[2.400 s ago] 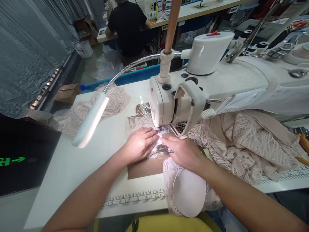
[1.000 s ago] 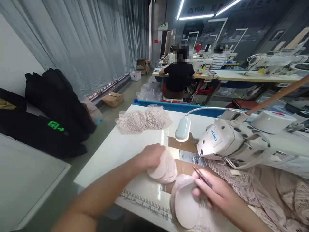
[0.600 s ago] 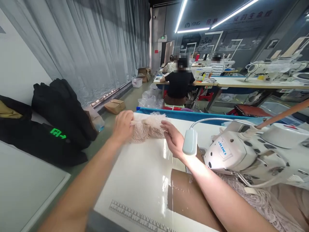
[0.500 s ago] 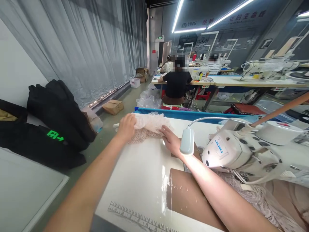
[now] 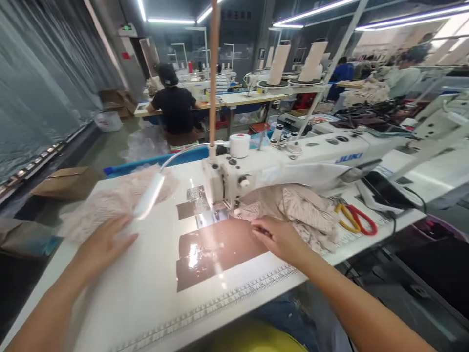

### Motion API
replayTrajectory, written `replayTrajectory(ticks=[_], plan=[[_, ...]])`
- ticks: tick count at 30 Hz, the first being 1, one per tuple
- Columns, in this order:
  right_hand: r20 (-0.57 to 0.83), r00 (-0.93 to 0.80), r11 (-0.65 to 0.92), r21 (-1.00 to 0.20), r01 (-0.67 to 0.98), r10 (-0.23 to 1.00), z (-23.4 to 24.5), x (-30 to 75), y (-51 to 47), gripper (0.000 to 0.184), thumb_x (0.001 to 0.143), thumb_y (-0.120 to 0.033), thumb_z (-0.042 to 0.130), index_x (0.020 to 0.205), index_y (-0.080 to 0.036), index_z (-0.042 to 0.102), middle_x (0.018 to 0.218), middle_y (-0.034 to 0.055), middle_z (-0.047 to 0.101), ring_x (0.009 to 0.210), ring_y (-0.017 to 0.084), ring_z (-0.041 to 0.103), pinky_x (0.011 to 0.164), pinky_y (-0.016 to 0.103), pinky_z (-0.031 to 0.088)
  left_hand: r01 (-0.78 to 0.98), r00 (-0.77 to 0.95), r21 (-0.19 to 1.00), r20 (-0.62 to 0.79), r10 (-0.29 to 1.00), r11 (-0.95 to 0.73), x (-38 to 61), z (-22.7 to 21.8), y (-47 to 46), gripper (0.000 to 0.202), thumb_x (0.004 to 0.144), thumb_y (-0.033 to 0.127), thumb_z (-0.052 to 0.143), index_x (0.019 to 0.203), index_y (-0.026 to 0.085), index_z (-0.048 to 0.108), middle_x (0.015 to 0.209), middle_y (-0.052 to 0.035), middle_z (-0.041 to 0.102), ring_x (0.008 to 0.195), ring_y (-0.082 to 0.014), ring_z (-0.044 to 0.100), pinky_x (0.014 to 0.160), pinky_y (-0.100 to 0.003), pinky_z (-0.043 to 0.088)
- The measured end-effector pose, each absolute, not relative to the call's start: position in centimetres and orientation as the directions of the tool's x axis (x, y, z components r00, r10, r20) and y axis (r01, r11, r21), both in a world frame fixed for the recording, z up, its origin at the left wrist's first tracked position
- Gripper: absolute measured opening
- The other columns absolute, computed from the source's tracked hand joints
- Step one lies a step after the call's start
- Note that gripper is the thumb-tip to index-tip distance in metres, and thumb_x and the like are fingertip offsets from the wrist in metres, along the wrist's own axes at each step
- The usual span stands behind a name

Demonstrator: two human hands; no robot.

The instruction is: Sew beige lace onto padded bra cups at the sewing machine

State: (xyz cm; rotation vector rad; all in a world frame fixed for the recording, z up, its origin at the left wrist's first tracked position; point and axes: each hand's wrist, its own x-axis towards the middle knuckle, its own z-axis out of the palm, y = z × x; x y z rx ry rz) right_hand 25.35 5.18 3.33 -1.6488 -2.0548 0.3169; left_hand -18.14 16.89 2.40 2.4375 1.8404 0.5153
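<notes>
My left hand [image 5: 108,242] is open, thumb apart from the fingers, at the near edge of a pale pink lace piece [image 5: 98,208] on the left of the sewing table [image 5: 146,278]. Whether the fingertips touch the lace is blurred. My right hand [image 5: 282,237] has its fingers curled together above the brown sheet [image 5: 223,249], just right of the needle area; what they hold, if anything, is hidden. Beside it, a bunched beige lace garment [image 5: 296,208] lies under the arm of the white sewing machine [image 5: 311,151].
Scissors with red and yellow handles [image 5: 355,219] lie right of the garment. A lamp [image 5: 149,195] on a bent neck hangs over the lace. A thread cone [image 5: 240,145] stands on the machine, near an upright brown rod [image 5: 213,73]. A person in black [image 5: 176,110] sits ahead.
The view has turned right. My right hand has left the pale lace and moved to the beige garment's side of the needle. My left hand has loosened from its grasp on the lace.
</notes>
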Motion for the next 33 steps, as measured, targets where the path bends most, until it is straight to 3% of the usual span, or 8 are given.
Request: replayTrajectory(ticks=[4,8,13,15,18,26,29,33], plan=[[0.467,0.201,-0.044,-0.324,0.945,0.861,3.2,30.8,3.3,0.025,0.085,-0.033,0.052,0.103,-0.018,0.061,0.102,0.0110,0.065,0.085,0.024,0.063,0.067,0.034,0.048,0.866,0.371,0.338,0.064,0.926,-0.370,-13.9,2.3,14.1,0.040,0.083,0.054,0.054,0.118,0.035,0.059,0.136,0.0033,0.053,0.124,-0.0290,0.051,0.070,-0.032,0.059],[0.468,0.305,-0.174,-0.302,0.937,0.829,3.0,34.0,2.4,0.020,0.086,-0.035,0.050,0.088,-0.018,0.060,0.085,0.0080,0.065,0.072,0.022,0.060,0.059,0.031,0.042,0.753,0.543,0.430,0.021,0.840,-0.498,-8.5,3.2,11.6,0.040,0.085,0.047,0.055,0.120,0.029,0.061,0.135,-0.0049,0.055,0.117,-0.0307,0.057,0.075,-0.034,0.058],[0.563,0.276,0.094,-0.541,0.836,0.779,3.2,33.9,0.3,0.021,0.083,-0.036,0.057,0.069,-0.021,0.052,0.060,-0.0018,0.054,0.056,0.014,0.051,0.055,0.025,0.038,0.538,0.737,0.704,-0.126,0.664,-0.464,-1.4,4.7,8.8,0.034,0.090,0.040,0.053,0.121,0.029,0.059,0.128,-0.0058,0.060,0.113,-0.0245,0.059,0.093,-0.037,0.053],[0.580,0.147,0.253,-0.550,0.796,0.801,3.2,32.6,-0.6,0.018,0.084,-0.031,0.057,0.070,-0.021,0.052,0.061,-0.0017,0.055,0.056,0.013,0.051,0.055,0.024,0.038,0.426,0.788,0.829,-0.143,0.598,-0.363,2.0,4.7,8.0,0.034,0.091,0.042,0.052,0.122,0.027,0.058,0.127,-0.0078,0.060,0.111,-0.0238,0.061,0.093,-0.038,0.053],[0.555,-0.163,0.500,-0.535,0.681,0.816,2.6,30.3,-1.4,0.011,0.084,-0.021,0.052,0.073,-0.021,0.054,0.065,-0.0004,0.059,0.060,0.012,0.053,0.056,0.023,0.038,0.140,0.824,0.971,-0.006,0.567,-0.193,7.3,4.2,7.5,0.042,0.092,0.045,0.050,0.128,0.023,0.052,0.128,-0.0117,0.058,0.114,-0.0242,0.059,0.095,-0.040,0.051],[0.435,-0.589,0.697,-0.631,0.340,0.681,0.3,26.3,-3.1,0.008,0.083,-0.023,0.050,0.077,-0.020,0.055,0.067,-0.0008,0.061,0.060,0.011,0.054,0.055,0.022,0.037,-0.029,0.679,0.924,-0.261,0.686,0.380,15.5,2.4,8.2,0.046,0.070,0.046,0.076,0.101,0.015,0.061,0.078,-0.0032,0.064,0.067,-0.0148,0.062,0.065,-0.028,0.051],[0.424,-0.588,0.656,-0.709,0.258,0.689,0.5,27.0,-3.3,0.008,0.083,-0.026,0.055,0.078,-0.020,0.057,0.068,-0.0008,0.063,0.060,0.011,0.057,0.055,0.020,0.040,-0.029,0.634,0.929,-0.269,0.725,0.370,15.4,2.6,8.0,0.042,0.075,0.051,0.070,0.094,0.014,0.062,0.061,0.0033,0.053,0.051,-0.0084,0.050,0.056,-0.023,0.045],[0.471,-0.249,0.532,-0.760,0.372,0.846,1.4,29.6,-1.7,0.012,0.088,-0.028,0.053,0.092,-0.021,0.061,0.089,0.0043,0.069,0.081,0.015,0.064,0.072,0.026,0.049,0.093,0.598,0.986,-0.169,0.783,0.142,14.1,3.3,7.5,0.047,0.086,0.059,0.050,0.086,0.014,0.063,0.065,0.0010,0.054,0.059,-0.0113,0.051,0.063,-0.025,0.044]])
